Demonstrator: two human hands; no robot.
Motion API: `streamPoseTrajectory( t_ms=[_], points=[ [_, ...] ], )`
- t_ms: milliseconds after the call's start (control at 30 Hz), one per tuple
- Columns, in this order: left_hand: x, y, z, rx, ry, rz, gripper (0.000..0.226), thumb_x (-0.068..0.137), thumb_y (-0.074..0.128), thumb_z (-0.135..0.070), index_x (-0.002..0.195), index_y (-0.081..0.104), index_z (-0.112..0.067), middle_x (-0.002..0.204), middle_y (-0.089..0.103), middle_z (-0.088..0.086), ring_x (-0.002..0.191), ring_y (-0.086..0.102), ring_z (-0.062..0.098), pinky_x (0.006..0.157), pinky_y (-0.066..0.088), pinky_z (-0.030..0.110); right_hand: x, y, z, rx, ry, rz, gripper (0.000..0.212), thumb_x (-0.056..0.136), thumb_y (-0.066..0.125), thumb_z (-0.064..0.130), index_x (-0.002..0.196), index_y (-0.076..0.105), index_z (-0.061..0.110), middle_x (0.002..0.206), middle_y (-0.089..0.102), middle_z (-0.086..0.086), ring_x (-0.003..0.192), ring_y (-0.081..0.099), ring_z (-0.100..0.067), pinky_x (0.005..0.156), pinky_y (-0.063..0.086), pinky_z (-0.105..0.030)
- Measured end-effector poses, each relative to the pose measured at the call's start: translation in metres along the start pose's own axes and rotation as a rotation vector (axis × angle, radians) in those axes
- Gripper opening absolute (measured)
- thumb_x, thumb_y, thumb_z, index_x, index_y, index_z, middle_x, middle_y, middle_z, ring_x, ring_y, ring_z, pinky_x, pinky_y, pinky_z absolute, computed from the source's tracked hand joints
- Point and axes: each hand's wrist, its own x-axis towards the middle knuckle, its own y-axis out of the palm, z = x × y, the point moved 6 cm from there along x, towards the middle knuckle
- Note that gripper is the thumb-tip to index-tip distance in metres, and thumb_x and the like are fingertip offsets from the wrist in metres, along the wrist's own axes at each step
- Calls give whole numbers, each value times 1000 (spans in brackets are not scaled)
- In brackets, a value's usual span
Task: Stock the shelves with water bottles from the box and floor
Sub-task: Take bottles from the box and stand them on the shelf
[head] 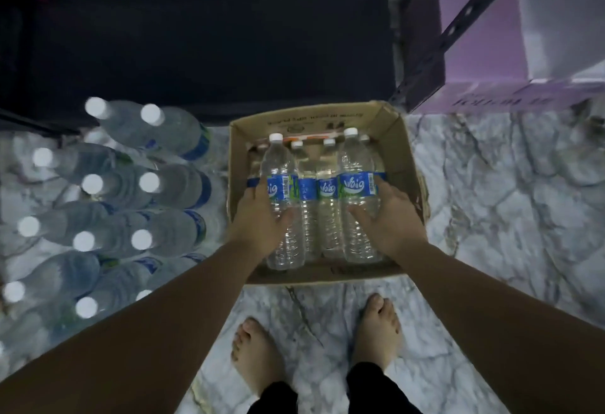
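An open cardboard box [401, 148] sits on the marble floor in front of my bare feet. Clear water bottles with white caps and blue labels lie inside it. My left hand [258, 217] grips the left bottle [281, 164], which is raised above the rest. My right hand [389, 217] grips the right bottle [357, 161], also raised. Two more bottles [327, 204] lie between them, lower in the box. Several upright bottles [131, 184] stand on the floor to the left of the box.
A dark low shelf [212, 50] stretches behind the box. A slotted metal shelf post [458, 24] rises at the right, beside a purple carton [484, 63]. Marble floor [507, 201] lies open to the right of the box.
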Motion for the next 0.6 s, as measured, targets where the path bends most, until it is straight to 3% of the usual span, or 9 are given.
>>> streamPoseTrajectory(
  t_ms=[100, 200, 333, 400, 500, 600],
  points=[
    [25, 30, 14, -57, -58, 13, 97, 91, 70, -53, 162, 14, -18, 148, 38, 14, 138, 44, 33, 110, 43, 48, 28, 32, -19, 39, 43, 19, 80, 92, 67, 55, 156, 34, 23, 149, 49, -11, 138, 44, -32, 107, 45, -44],
    [42, 51, 22, -86, -82, 12, 115, 85, 74, -60, 164, -1, -20, 154, 29, 15, 141, 41, 36, 111, 43, 48, 50, 57, -29, 55, 86, 9, 97, 89, 70, 57, 163, 16, 25, 153, 37, -15, 139, 38, -38, 111, 43, -51],
    [53, 65, 25, -121, -122, -50, 139, 71, 83, -68, 163, -10, -23, 152, 32, 18, 137, 44, 37, 107, 44, 49, 61, 73, -33, 75, 121, -47, 117, 81, 79, 56, 162, -3, 40, 146, 37, -15, 135, 39, -38, 104, 45, -51],
    [54, 67, 23, -126, -136, -77, 140, 70, 88, -59, 163, -12, -29, 151, 33, 19, 135, 44, 39, 107, 44, 50, 64, 78, -35, 82, 145, -59, 123, 79, 83, 51, 159, -10, 47, 144, 40, -16, 133, 43, -40, 101, 49, -52],
    [55, 66, 30, -284, -169, -115, 132, 71, 92, -31, 162, -3, -41, 146, 39, 18, 119, 51, 28, 99, 45, 36, 67, 78, -42, 206, 155, -94, 124, 73, 88, 38, 158, -2, 48, 140, 48, -13, 127, 51, -35, 101, 51, -51],
    [55, 61, 39, -383, -189, -112, 125, 65, 90, -30, 161, 11, -42, 139, 55, 8, 117, 57, 21, 96, 47, 31, 64, 72, -53, 352, 185, -107, 94, 67, 88, 33, 141, 31, 34, 123, 60, -1, 112, 63, -27, 88, 55, -41]
  ],
)
